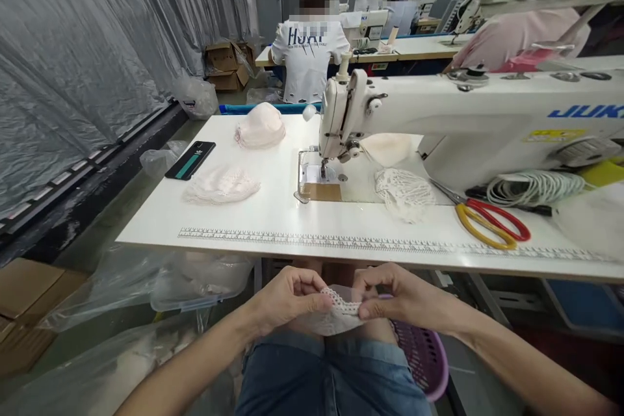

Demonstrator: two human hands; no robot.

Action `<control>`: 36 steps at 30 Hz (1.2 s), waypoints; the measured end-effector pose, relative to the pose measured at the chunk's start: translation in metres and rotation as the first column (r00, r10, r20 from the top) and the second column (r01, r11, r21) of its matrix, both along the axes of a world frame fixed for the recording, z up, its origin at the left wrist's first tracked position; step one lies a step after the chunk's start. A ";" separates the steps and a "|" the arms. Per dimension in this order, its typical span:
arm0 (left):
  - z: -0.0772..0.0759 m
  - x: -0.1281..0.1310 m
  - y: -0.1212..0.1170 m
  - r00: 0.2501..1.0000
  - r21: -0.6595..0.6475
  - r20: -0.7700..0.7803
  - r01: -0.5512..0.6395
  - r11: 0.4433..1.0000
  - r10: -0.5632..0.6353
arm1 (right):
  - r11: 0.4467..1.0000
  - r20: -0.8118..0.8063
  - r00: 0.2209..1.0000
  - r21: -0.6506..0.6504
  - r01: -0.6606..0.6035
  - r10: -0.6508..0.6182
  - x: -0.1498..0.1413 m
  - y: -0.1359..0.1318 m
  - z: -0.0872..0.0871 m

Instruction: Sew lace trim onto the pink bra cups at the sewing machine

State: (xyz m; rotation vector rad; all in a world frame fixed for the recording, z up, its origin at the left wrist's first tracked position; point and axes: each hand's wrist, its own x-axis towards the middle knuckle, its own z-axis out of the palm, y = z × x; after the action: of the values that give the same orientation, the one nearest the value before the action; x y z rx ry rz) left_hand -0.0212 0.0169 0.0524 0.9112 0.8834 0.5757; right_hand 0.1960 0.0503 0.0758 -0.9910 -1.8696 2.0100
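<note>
Over my lap, in front of the table's edge, both hands hold a sheer white fabric piece with lace trim [336, 320]. My left hand [295, 296] pinches the trim's left end between thumb and fingers. At its right end, my right hand [387, 292] grips the trim the same way. The strip of lace runs between the two thumbs, and the sheer cloth hangs beneath it. Beyond my hands stands a white sewing machine [380, 104], its needle area bare of cloth. White lace trim [404, 194] lies heaped beside the needle plate.
Scissors [487, 221] with red and yellow handles lie at right, near a coiled cord [533, 188]. Pale pink fabric stacks [260, 125] and a phone [191, 160] are on the table's left. A purple basket [431, 364] sits below. A co-worker [312, 45] sits ahead.
</note>
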 end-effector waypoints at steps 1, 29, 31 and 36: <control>-0.005 0.001 -0.004 1.000 -0.023 -0.006 0.016 1.000 -0.016 | 1.000 -0.013 1.000 -0.016 0.000 0.000 0.001 -0.004 -0.003; -0.076 -0.011 -0.046 0.967 -0.413 0.210 -0.044 0.910 0.142 | 0.958 -0.175 0.955 -0.116 -0.263 0.241 0.038 -0.035 -0.078; -0.081 -0.013 -0.052 0.942 -0.438 0.250 -0.096 0.894 0.224 | 0.956 -0.201 0.951 -0.129 -0.263 0.234 0.042 -0.035 -0.080; -0.088 -0.009 -0.064 0.857 -0.488 0.257 -0.284 0.826 0.446 | 0.913 -0.290 0.956 -0.397 -0.087 -0.035 0.045 -0.042 -0.101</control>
State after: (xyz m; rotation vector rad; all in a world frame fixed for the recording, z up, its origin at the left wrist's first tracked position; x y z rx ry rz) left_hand -0.0303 -0.0470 -0.0357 0.2023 0.8076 0.8142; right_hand 0.2406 0.0081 -0.0256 -0.7007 -1.3473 2.4665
